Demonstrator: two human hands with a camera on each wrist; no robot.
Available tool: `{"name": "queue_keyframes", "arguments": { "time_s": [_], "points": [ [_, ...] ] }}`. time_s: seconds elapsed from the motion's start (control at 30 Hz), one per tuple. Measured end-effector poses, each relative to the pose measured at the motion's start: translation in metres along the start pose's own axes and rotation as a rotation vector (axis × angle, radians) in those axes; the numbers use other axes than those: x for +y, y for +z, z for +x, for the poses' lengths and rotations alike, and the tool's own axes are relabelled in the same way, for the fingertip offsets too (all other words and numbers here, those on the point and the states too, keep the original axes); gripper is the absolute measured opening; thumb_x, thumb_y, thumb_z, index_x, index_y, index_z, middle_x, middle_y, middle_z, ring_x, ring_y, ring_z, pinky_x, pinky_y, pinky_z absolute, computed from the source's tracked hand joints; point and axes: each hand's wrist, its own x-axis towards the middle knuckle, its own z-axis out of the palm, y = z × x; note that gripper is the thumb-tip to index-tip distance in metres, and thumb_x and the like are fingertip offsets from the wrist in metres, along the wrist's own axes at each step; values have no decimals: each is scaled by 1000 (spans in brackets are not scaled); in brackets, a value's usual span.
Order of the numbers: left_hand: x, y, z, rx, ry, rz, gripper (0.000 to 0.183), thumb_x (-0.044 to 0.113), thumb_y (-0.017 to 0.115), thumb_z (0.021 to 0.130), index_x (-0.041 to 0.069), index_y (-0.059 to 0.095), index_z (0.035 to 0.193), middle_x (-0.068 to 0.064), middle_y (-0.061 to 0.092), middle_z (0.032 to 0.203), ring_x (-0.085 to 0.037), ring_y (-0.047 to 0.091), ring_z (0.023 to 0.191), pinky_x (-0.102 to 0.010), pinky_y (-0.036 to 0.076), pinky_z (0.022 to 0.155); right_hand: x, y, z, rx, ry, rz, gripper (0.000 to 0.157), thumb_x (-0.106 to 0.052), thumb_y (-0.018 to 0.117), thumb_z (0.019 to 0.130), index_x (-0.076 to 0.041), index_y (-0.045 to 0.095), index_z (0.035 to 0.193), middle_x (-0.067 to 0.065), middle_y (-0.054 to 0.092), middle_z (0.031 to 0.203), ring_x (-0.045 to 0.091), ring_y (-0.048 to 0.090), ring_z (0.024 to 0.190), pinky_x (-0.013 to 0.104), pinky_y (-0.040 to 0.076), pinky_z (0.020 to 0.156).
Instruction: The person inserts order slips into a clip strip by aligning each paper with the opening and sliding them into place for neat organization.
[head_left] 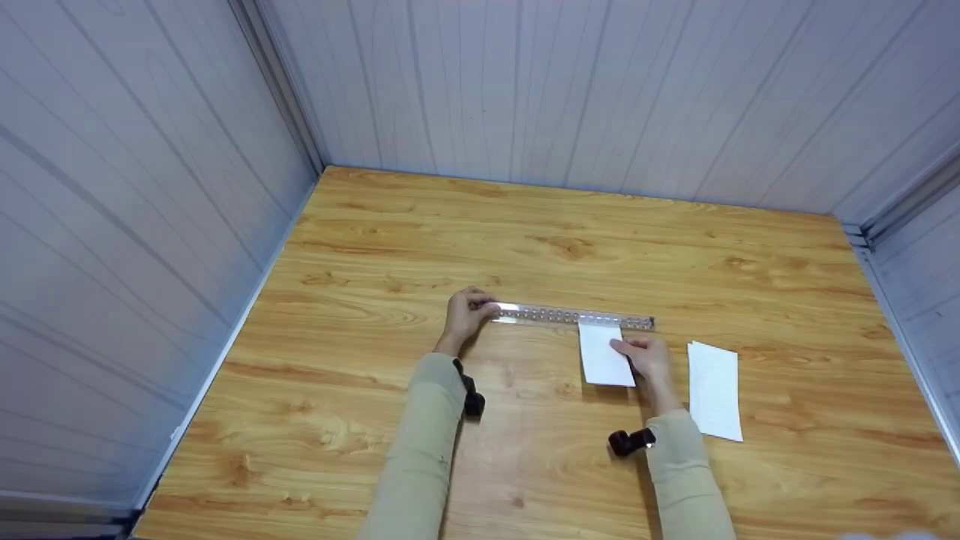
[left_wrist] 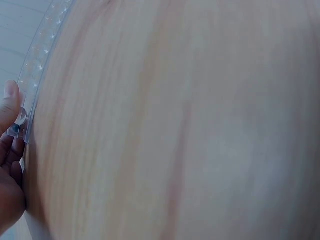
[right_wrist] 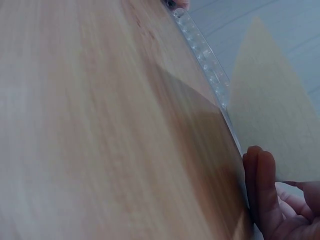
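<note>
A long clear plastic strip (head_left: 551,313) with rows of round bumps lies crosswise near the middle of the table. My left hand (head_left: 466,311) pinches its left end, thumb on top; the left wrist view shows that thumb on the strip's end (left_wrist: 22,115). My right hand (head_left: 651,360) holds a white sheet of paper (head_left: 604,356) by its right edge, thumb above and fingers beneath. The sheet's far edge meets or overlaps the right part of the strip. In the right wrist view the sheet (right_wrist: 275,110) stands tilted above the tabletop, casting a shadow.
More white paper sheets (head_left: 714,390), slightly fanned, lie on the wooden table (head_left: 360,427) to the right of my right hand. Pale panel walls (head_left: 480,97) enclose the table at the back and both sides. Each wrist carries a small black camera (head_left: 472,405).
</note>
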Motion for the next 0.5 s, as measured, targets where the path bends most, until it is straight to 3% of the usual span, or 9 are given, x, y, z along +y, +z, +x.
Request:
{"name": "queue_keyframes", "arguments": {
  "time_s": [0.13, 0.27, 0.37, 0.5],
  "points": [
    [0, 1, 0, 5, 12, 9, 14, 2, 68, 74, -8, 68, 84, -16, 59, 84, -22, 58, 74, -21, 48, 64, -1, 1, 0, -11, -12, 3, 18, -20, 69, 76, -2, 66, 76, -4, 55, 70, 13, 45, 70, 23, 38, 60],
    [-1, 1, 0, 3, 19, -4, 16, 2, 69, 74, -11, 67, 85, -21, 58, 86, -29, 59, 77, -28, 49, 66, -1, 2, 1, -19, -25, 4, 15, -18, 69, 76, -4, 66, 71, -6, 53, 65, 12, 44, 68, 23, 37, 59],
    [-6, 1, 3, 5, 15, -32, 18, 6, 70, 73, -8, 68, 84, -18, 58, 85, -27, 59, 76, -31, 50, 67, -1, 4, 1, -18, -33, 19, 15, -16, 69, 76, -5, 65, 67, -7, 51, 61, 11, 43, 64, 23, 36, 57],
    [-15, 1, 6, 17, 55, -44, 20, 16, 72, 72, -1, 70, 82, -9, 59, 81, -18, 59, 73, -25, 49, 66, -2, 6, 2, -19, -30, 40, 14, -14, 69, 76, -3, 65, 69, -7, 51, 61, 10, 44, 62, 21, 37, 56]
  ]
}}
